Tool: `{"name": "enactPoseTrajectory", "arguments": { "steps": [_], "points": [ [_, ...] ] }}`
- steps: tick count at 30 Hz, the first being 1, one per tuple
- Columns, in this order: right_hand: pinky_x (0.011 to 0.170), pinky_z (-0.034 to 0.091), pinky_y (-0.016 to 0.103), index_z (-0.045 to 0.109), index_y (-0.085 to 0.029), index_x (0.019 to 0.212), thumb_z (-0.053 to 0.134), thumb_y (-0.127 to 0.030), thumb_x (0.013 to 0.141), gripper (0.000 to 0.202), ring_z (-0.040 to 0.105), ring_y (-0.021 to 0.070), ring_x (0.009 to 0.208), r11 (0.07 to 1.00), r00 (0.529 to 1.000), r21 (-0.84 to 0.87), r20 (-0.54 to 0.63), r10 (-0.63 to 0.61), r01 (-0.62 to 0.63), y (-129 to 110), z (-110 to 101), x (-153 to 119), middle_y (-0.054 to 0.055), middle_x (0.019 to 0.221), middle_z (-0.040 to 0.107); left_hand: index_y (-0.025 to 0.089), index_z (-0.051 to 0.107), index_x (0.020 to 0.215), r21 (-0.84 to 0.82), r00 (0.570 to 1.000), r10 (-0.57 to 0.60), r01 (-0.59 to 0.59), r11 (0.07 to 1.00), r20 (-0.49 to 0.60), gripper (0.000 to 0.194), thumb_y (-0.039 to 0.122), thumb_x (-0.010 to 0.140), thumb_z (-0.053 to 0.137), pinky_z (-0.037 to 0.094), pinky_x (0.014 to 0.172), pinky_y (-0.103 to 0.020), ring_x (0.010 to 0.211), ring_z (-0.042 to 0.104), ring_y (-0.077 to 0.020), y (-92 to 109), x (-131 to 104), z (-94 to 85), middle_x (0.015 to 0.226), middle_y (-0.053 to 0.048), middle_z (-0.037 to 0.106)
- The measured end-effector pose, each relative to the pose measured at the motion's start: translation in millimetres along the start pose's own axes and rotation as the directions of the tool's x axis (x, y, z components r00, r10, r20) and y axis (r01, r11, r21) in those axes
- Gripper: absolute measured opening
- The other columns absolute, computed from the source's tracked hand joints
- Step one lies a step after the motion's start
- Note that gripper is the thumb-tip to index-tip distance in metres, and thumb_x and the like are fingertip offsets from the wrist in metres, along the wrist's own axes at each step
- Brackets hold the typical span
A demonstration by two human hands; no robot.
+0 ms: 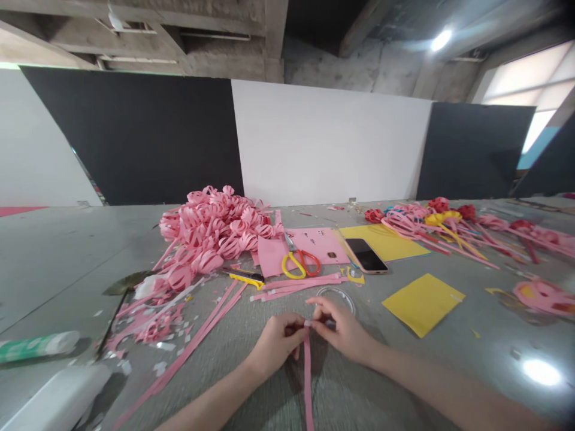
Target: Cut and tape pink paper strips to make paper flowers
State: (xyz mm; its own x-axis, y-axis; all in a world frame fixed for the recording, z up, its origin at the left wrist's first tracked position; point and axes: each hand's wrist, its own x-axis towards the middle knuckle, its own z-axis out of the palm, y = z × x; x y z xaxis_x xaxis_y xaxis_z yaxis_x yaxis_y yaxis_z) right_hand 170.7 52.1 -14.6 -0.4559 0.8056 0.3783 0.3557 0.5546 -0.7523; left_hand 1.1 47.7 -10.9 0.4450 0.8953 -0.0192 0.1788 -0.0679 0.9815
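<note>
The long pink paper strip (308,377) serves as the landmark. Its upper end is pinched between the fingertips of the left hand (281,341), on its left, and the right hand (339,329), on its right. The scissors with yellow and orange handles (306,264) and the black-screened phone (367,256) are positioned beyond the strip.

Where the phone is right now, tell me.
In the head view, the phone lies right of the scissors, partly on the farther yellow sheet.
</note>
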Motion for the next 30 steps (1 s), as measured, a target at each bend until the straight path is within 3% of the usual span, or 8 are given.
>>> {"name": "enactPoseTrajectory", "arguments": {
  "steps": [30],
  "points": [
    [0.063, 0.041, 0.023, 0.04, -0.02, 0.107, 0.045, -0.016, 0.079, 0.029, 0.048, 0.0104, 0.062, 1.0, 1.0, -0.011, -0.009, 0.003, -0.003, 2.9, 2.0, 0.0, -0.004, 0.067, 0.049, 0.014, 0.054, 0.07, 0.057, 1.0, 0.029, -0.03, 0.998, 0.011, 0.02, 0.033, 0.074, 0.048, 0.03, 0.04, -0.017, 0.039, 0.041, -0.0062, -3.1, -0.8, 0.1, 0.053, 0.005, 0.042]
  ]
}}
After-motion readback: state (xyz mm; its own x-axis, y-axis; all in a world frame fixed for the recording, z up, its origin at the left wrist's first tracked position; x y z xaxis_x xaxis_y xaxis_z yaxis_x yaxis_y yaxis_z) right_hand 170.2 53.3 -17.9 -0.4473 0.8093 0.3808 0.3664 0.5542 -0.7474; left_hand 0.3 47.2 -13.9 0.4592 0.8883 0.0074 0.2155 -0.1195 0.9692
